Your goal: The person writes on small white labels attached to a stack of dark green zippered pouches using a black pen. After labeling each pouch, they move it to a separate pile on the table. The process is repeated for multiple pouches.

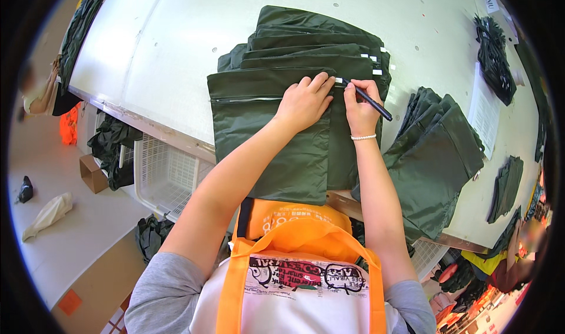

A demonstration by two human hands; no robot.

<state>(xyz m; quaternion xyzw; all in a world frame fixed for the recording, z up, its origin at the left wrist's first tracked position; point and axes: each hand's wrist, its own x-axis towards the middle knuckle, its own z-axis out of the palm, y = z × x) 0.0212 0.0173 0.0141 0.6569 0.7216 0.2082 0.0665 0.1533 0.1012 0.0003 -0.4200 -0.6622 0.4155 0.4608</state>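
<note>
Several dark green fabric panels (268,151) lie stacked and fanned out in front of me, the top one with a zip across its upper part. My left hand (306,101) rests on the top panel, fingertips at a small white label (338,80) by its upper right edge. In my right hand (362,107) is a black marker pen (374,102), held in a pinch with its tip close to that label. Whether the tip touches the label I cannot tell. More white labels (377,72) stick out along the right edges of the panels behind.
Right of the stack, more green panels (435,157) hang over the edge of the white table (176,40). Beyond them lie a printed sheet (484,110) and a bundle of dark strips (494,57). A white plastic basket (165,169) stands below the table at left. Other people work at both sides.
</note>
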